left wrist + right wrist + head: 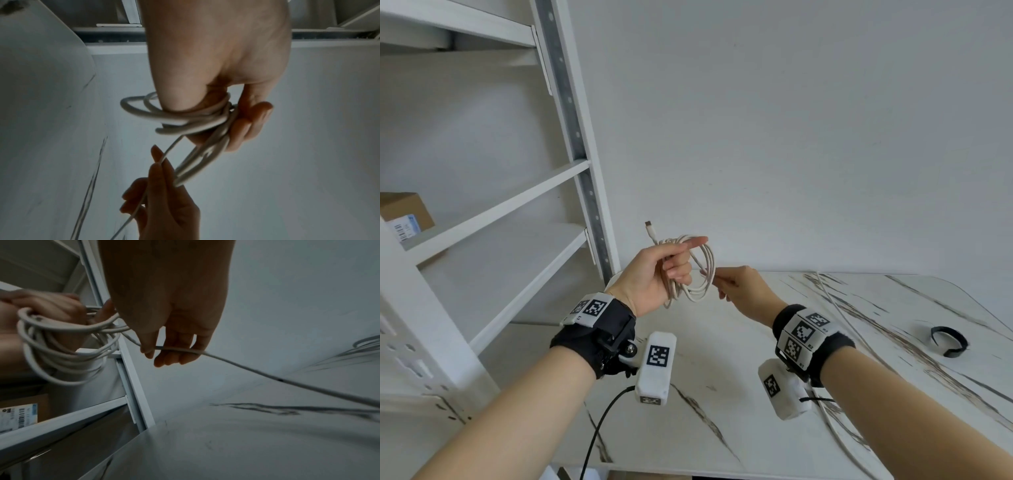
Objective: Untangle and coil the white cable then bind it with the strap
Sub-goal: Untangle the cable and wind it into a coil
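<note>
My left hand [667,270] is raised above the table's left end and grips several loops of the white cable [702,274], with the plug end [649,226] sticking up past the thumb. In the left wrist view the coil [185,120] wraps around the curled fingers [246,123]. My right hand [729,284], just right of the coil, pinches the loose run of cable [179,350] between thumb and fingers. That loose run [835,308] trails down across the marble table. The black strap [948,341] lies curled on the table at the right.
A white metal shelf unit [571,171] stands at the left, close beside my left hand, with a cardboard box [407,212] on one shelf. The white marble table [739,394] runs along a plain wall. A black lead [599,431] hangs from the left wrist camera.
</note>
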A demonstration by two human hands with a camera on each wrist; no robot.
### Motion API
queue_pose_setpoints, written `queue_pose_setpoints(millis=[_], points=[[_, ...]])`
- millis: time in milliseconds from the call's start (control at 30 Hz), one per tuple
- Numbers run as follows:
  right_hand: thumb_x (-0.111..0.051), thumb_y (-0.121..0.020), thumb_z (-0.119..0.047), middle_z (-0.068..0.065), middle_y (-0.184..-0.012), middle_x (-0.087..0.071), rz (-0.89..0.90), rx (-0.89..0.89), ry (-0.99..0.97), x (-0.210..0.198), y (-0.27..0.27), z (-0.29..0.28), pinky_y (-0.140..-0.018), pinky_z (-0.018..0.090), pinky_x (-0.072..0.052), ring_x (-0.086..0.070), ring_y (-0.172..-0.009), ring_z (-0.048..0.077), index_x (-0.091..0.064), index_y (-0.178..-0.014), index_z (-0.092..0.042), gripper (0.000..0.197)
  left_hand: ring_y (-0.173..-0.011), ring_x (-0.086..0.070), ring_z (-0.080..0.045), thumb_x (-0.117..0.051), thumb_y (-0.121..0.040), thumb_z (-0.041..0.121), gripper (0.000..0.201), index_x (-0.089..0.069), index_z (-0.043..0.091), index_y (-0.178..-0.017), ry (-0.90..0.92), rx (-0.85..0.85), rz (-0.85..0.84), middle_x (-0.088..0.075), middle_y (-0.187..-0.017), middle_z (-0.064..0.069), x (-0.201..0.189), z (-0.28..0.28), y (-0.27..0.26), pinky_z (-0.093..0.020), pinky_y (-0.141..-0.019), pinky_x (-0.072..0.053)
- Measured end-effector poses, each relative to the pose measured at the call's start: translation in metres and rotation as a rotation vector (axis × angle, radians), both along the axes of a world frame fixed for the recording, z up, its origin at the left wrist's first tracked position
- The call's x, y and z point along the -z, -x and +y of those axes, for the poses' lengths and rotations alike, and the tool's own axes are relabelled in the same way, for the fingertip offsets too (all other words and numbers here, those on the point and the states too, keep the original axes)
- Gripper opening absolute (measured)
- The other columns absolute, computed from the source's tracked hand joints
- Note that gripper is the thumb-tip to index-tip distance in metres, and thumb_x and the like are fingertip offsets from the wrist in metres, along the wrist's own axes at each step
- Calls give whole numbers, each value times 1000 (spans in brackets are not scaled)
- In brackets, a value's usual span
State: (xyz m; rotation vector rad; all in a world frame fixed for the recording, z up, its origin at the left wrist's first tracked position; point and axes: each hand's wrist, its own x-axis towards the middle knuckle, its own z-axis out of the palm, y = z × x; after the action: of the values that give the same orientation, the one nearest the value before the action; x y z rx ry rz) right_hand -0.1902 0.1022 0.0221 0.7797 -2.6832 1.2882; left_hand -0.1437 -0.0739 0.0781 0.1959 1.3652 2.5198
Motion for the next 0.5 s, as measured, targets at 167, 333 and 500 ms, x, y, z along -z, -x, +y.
queue_pose_setpoints(millis=[167,333,500], points=[[-39,-100,-28,-7,-63,-57,-72,-43,-145,7,-8,-3,-66,27,-40,-49,-59,8,-63,-92,-22,26,-50,-54,-10,-53,-88,14,30,-57,-3,-112,-145,-179,50,-51,-57,2,-3,1,6,-20,-53,-48],[-33,-100,-22,2,-70,-54,-248,-20,-162,14,-12,5,-64,30,-48,-54,-60,19,-60,-103,-13,28,-75,-72,-21,-50,-96,9,7,-54,7,-91,-210,-321,40,-74,-84,-12,-13,-10,19,-25,-66,-58],[-34,-101,-24,-4,-77,-49,-187,-28,-314,4,-14,6,-65,29,-45,-50,-65,17,-60,-112,-16,29,-81,-71,-23,-45,-99,11,8,-45,13,-91,-48,-340,115,-73,-88,-12,-4,-12,28,-26,-73,-55]])
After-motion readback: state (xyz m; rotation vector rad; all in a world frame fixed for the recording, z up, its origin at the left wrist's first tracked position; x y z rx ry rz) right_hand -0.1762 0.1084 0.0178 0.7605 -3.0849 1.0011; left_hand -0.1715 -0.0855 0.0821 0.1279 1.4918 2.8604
